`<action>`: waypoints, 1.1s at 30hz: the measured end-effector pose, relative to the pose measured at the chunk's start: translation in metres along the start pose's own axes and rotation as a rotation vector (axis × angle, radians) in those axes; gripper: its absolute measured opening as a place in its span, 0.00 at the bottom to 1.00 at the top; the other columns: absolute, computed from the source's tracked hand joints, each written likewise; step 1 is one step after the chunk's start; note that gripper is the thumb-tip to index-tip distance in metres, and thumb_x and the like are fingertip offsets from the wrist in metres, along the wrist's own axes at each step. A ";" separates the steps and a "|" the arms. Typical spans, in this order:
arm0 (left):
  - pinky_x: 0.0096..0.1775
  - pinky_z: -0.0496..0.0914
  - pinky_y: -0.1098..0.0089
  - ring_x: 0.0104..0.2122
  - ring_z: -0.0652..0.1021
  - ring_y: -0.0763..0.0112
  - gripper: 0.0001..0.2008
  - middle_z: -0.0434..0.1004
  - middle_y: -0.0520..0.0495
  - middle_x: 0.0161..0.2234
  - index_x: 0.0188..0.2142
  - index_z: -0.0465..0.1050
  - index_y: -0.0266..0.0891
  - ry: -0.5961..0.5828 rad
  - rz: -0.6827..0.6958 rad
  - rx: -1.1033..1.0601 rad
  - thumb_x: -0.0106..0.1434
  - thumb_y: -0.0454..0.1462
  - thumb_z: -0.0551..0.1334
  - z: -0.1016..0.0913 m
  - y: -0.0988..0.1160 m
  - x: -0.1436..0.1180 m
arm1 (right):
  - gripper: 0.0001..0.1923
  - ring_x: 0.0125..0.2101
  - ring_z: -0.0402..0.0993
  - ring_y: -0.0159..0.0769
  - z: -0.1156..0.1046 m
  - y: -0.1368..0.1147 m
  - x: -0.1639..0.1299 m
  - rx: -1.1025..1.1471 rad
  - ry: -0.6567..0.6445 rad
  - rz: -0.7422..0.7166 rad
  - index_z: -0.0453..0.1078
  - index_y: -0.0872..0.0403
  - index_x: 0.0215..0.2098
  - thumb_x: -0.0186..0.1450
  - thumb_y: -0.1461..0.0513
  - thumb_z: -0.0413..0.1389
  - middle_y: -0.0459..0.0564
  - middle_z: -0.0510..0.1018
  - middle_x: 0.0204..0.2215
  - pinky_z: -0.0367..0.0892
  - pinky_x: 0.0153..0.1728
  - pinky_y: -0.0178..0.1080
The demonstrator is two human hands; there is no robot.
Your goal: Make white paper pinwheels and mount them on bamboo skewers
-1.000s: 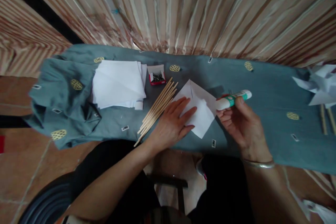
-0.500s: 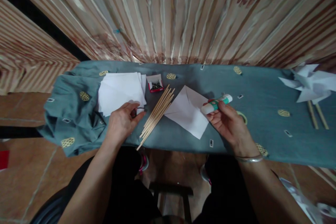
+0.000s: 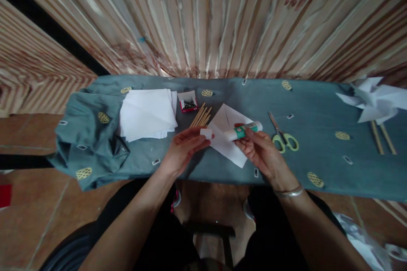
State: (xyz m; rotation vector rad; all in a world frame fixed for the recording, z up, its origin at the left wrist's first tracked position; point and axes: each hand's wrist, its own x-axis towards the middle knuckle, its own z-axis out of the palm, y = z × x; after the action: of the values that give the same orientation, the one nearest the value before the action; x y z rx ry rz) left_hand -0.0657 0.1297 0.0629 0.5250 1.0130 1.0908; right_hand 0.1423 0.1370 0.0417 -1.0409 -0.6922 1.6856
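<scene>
My right hand [image 3: 262, 150] grips a green-and-white glue stick [image 3: 244, 131] tilted slightly, its white end pointing left. Just across from that end, my left hand [image 3: 186, 146] pinches a small white cap [image 3: 206, 134] apart from the stick. Below both hands lies a white paper square [image 3: 227, 120] with creases, partly covered by them. Several wooden sticks [image 3: 201, 116] poke out behind my left hand, their lower parts hidden. To the right of my right hand rest scissors [image 3: 285, 139] with light green handles.
A stack of white paper [image 3: 148, 114] lies on the left of the cloth-covered table [image 3: 314, 118]. Behind the sticks is a small open box [image 3: 189, 103] of metal pieces. A paper pinwheel [image 3: 377, 99] with wooden sticks lies far right. A striped curtain [image 3: 203, 21] hangs behind.
My left hand has moved right from beside the paper stack and now holds the white cap. My right hand has shifted left with the glue stick, uncovering the scissors.
</scene>
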 end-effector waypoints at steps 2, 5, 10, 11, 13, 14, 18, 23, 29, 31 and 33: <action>0.44 0.75 0.65 0.35 0.81 0.69 0.15 0.81 0.46 0.35 0.34 0.79 0.35 -0.007 -0.041 -0.048 0.45 0.34 0.73 0.003 -0.005 0.002 | 0.13 0.31 0.81 0.33 0.003 0.003 0.001 0.040 -0.006 0.019 0.77 0.51 0.36 0.54 0.56 0.67 0.46 0.83 0.34 0.79 0.38 0.36; 0.44 0.75 0.65 0.34 0.80 0.70 0.14 0.81 0.47 0.34 0.34 0.79 0.36 -0.012 -0.069 -0.083 0.45 0.32 0.73 0.005 -0.008 0.006 | 0.13 0.31 0.81 0.33 0.004 0.004 0.003 0.086 0.013 0.029 0.77 0.51 0.36 0.53 0.58 0.68 0.45 0.83 0.32 0.79 0.39 0.37; 0.46 0.74 0.65 0.36 0.80 0.69 0.13 0.81 0.47 0.35 0.35 0.79 0.36 -0.028 -0.037 -0.055 0.46 0.33 0.72 0.008 -0.008 0.008 | 0.11 0.34 0.81 0.33 0.003 -0.005 0.004 0.091 -0.002 -0.008 0.77 0.51 0.35 0.55 0.57 0.66 0.45 0.83 0.34 0.78 0.42 0.37; 0.46 0.74 0.65 0.36 0.80 0.69 0.14 0.81 0.47 0.35 0.35 0.79 0.37 -0.028 -0.013 -0.040 0.46 0.33 0.72 0.009 -0.008 0.008 | 0.10 0.34 0.81 0.33 0.003 -0.006 0.003 0.092 -0.008 -0.015 0.77 0.51 0.35 0.56 0.57 0.66 0.45 0.83 0.34 0.78 0.42 0.36; 0.45 0.74 0.65 0.36 0.80 0.70 0.14 0.81 0.48 0.36 0.35 0.79 0.38 -0.024 0.034 0.008 0.46 0.34 0.72 0.010 -0.008 0.008 | 0.10 0.35 0.81 0.32 0.003 -0.007 0.003 0.090 -0.019 -0.021 0.77 0.51 0.35 0.57 0.56 0.65 0.44 0.83 0.33 0.78 0.41 0.35; 0.44 0.74 0.66 0.36 0.80 0.70 0.14 0.80 0.48 0.36 0.36 0.79 0.39 -0.021 0.063 0.055 0.46 0.35 0.72 0.010 -0.009 0.008 | 0.09 0.34 0.81 0.31 0.003 -0.007 0.002 0.087 -0.022 -0.022 0.76 0.50 0.35 0.57 0.56 0.65 0.44 0.83 0.33 0.78 0.41 0.34; 0.41 0.74 0.69 0.38 0.78 0.69 0.15 0.77 0.47 0.43 0.39 0.79 0.40 -0.017 0.274 0.397 0.49 0.36 0.70 0.008 -0.014 0.009 | 0.11 0.34 0.81 0.31 0.004 -0.004 0.001 0.086 -0.009 0.001 0.76 0.51 0.37 0.56 0.57 0.65 0.44 0.83 0.33 0.77 0.42 0.34; 0.42 0.75 0.68 0.42 0.78 0.67 0.21 0.76 0.45 0.46 0.49 0.74 0.41 -0.026 0.424 0.610 0.54 0.37 0.67 0.006 -0.021 0.011 | 0.12 0.34 0.80 0.31 0.005 0.000 0.001 0.036 -0.012 -0.033 0.77 0.49 0.37 0.55 0.57 0.67 0.42 0.83 0.34 0.78 0.42 0.36; 0.44 0.75 0.66 0.41 0.79 0.68 0.19 0.79 0.46 0.45 0.48 0.73 0.41 -0.025 0.584 0.860 0.56 0.35 0.66 0.000 -0.021 0.011 | 0.14 0.30 0.80 0.28 0.010 -0.003 0.000 0.047 -0.015 -0.025 0.78 0.49 0.34 0.49 0.59 0.71 0.41 0.83 0.31 0.78 0.36 0.30; 0.44 0.75 0.66 0.40 0.79 0.68 0.17 0.80 0.46 0.45 0.47 0.74 0.40 -0.029 0.641 0.943 0.57 0.34 0.66 -0.001 -0.020 0.010 | 0.14 0.31 0.80 0.28 0.012 -0.004 0.000 0.031 -0.007 -0.024 0.78 0.50 0.33 0.49 0.60 0.71 0.42 0.83 0.31 0.77 0.35 0.29; 0.44 0.75 0.66 0.39 0.79 0.69 0.16 0.80 0.46 0.44 0.46 0.74 0.40 -0.042 0.702 1.023 0.58 0.34 0.66 -0.003 -0.018 0.009 | 0.13 0.31 0.79 0.29 0.013 -0.004 0.000 -0.002 0.000 -0.030 0.78 0.50 0.32 0.48 0.60 0.71 0.42 0.83 0.31 0.77 0.34 0.30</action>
State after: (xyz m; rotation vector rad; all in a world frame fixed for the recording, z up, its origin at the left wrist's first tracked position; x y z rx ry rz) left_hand -0.0584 0.1299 0.0439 1.8219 1.3591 1.0781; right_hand 0.1324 0.1386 0.0513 -1.0266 -0.7062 1.6598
